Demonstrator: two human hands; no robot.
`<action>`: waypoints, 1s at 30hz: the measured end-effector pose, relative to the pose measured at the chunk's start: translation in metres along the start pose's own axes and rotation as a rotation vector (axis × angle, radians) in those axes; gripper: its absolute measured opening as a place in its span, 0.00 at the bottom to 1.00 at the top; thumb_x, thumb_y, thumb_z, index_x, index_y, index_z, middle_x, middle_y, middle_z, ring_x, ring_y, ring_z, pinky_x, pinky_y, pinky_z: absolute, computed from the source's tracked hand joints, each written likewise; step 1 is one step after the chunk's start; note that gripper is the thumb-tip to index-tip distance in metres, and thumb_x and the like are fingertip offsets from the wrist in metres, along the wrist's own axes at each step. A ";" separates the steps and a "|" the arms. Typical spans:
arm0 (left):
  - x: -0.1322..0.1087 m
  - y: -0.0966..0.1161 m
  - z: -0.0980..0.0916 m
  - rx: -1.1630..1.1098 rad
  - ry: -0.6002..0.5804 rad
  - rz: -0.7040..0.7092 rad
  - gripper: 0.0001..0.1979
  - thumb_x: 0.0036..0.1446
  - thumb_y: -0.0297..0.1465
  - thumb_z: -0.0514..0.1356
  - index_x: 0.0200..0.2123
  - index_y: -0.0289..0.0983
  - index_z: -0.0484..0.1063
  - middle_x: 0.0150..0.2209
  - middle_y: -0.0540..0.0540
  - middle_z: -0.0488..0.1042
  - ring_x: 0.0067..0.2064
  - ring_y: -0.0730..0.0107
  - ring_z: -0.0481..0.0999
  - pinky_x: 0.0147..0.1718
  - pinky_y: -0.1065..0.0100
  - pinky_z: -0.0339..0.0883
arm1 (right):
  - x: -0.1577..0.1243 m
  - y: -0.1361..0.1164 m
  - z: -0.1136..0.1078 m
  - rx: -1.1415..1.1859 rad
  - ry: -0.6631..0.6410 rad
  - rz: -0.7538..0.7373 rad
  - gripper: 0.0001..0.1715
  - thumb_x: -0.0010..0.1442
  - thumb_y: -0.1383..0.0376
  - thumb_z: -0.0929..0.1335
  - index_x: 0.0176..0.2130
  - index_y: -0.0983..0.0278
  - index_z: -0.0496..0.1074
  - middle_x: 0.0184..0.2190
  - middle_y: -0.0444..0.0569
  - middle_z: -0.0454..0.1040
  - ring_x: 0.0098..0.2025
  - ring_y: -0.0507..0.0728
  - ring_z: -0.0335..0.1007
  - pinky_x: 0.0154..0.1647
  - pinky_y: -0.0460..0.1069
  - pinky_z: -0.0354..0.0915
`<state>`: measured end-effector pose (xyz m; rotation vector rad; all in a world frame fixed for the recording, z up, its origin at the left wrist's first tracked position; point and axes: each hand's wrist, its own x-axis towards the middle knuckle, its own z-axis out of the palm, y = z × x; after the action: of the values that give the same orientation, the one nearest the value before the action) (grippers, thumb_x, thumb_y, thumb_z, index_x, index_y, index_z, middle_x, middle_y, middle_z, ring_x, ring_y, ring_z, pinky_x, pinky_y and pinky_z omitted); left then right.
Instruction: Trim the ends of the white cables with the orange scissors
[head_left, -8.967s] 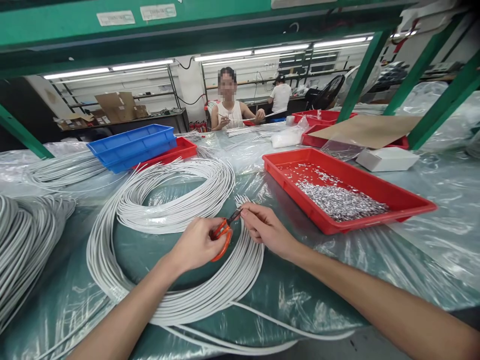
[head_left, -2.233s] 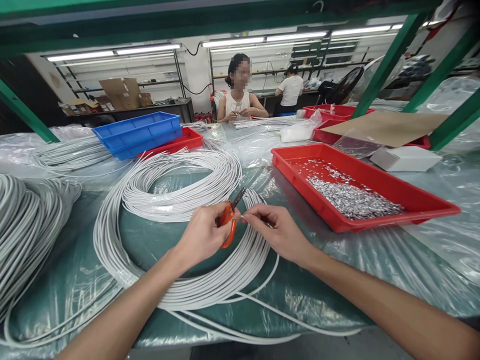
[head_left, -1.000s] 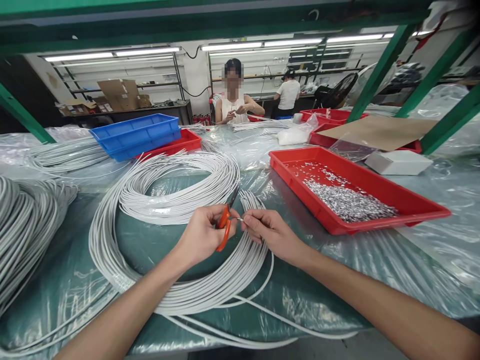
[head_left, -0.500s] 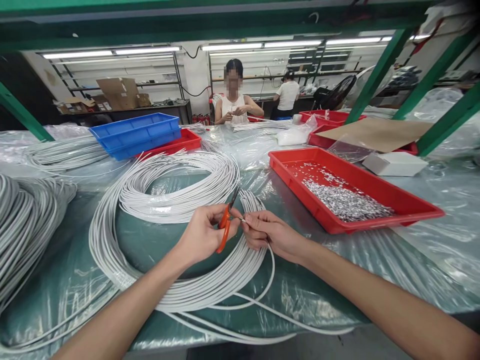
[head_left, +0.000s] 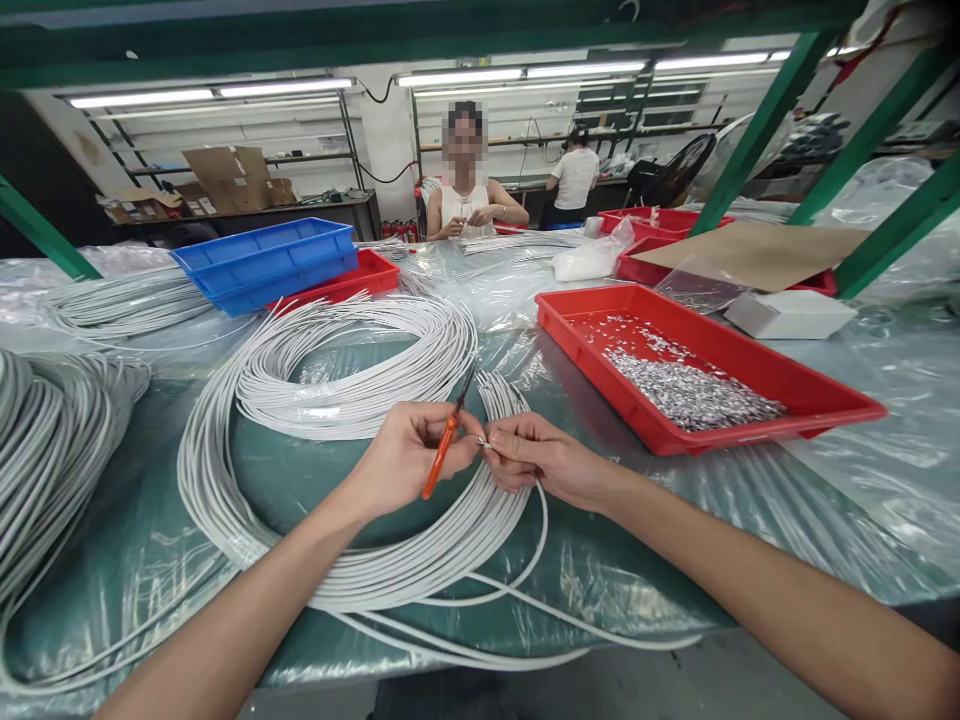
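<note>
My left hand is closed around small orange-handled scissors, dark blades pointing up and away. Its thumb and fingertips also meet the tip of a white cable. That cable is pinched near its end by my right hand, where a small metallic-looking piece shows between the hands; fine detail there is too small to make out. Beneath both hands lies a large coil of white cables, its cut ends bunched just behind my right fingers. Another loop of white cables rests behind it.
A red tray at the right holds many small silvery parts. More cable bundles lie left, near a blue tray. Green posts frame the plastic-covered table. Across it sits a person with hands raised.
The scissors have turned in my left hand, so their handles now show edge-on. My thumb has closed in on the cable tip. My right hand keeps its pinch.
</note>
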<state>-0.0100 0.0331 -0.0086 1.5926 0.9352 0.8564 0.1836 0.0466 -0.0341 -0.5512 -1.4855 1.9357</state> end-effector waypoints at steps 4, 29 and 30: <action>0.000 0.004 0.001 -0.063 -0.033 -0.027 0.12 0.51 0.37 0.66 0.31 0.34 0.73 0.19 0.53 0.66 0.18 0.81 0.56 0.17 0.74 0.49 | -0.001 0.000 0.001 -0.051 -0.005 -0.048 0.20 0.61 0.54 0.70 0.27 0.67 0.70 0.15 0.34 0.50 0.18 0.46 0.43 0.21 0.46 0.46; 0.015 -0.020 -0.021 0.692 0.206 -0.060 0.13 0.54 0.36 0.56 0.21 0.38 0.62 0.20 0.52 0.62 0.23 0.75 0.54 0.23 0.71 0.47 | 0.007 0.008 -0.002 -0.365 0.424 -0.162 0.20 0.63 0.51 0.66 0.37 0.66 0.71 0.19 0.36 0.55 0.18 0.47 0.51 0.20 0.46 0.48; 0.014 -0.019 -0.019 0.673 0.187 -0.029 0.14 0.55 0.37 0.57 0.21 0.38 0.60 0.19 0.53 0.60 0.23 0.75 0.53 0.23 0.71 0.46 | 0.007 0.008 -0.002 -0.359 0.427 -0.171 0.20 0.63 0.51 0.66 0.37 0.66 0.71 0.19 0.36 0.55 0.18 0.47 0.50 0.20 0.46 0.48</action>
<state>-0.0234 0.0560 -0.0222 2.0771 1.4831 0.7126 0.1782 0.0517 -0.0422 -0.8998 -1.5400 1.3214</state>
